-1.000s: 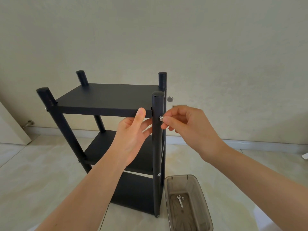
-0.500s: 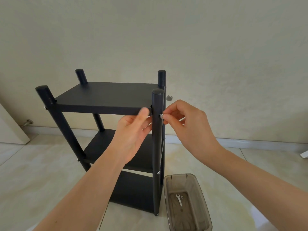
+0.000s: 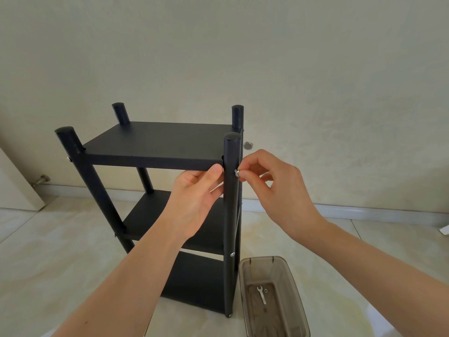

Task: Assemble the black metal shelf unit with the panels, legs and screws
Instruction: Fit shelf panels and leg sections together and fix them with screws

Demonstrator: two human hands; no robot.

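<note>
Shelf: I see the black shelf (image 3: 155, 147) standing upright on the floor (image 3: 48, 251), near the wall (image 3: 315, 69), with 3 panels and 4 legs.
Front-right leg: the leg (image 3: 230, 215) nearest me rises past the top panel's front-right corner.
Screw: a silver screw (image 3: 237, 171) sits at the right side of that leg, just under the top panel.
Right hand: my right hand (image 3: 274, 190) pinches the screw between thumb and fingertips, fingers curled.
Left hand: my left hand (image 3: 196, 198) reaches under the top panel, thumb pressed on its front edge beside the leg; I cannot tell what the hidden fingers hold.
Lower screw: a 2nd screw (image 3: 232, 254) shows on the same leg at the middle panel.
Bin: a clear bin (image 3: 245, 283) stands on the floor just right of the leg's foot.
Spanner: a small spanner (image 3: 262, 295) lies in the bin.
</note>
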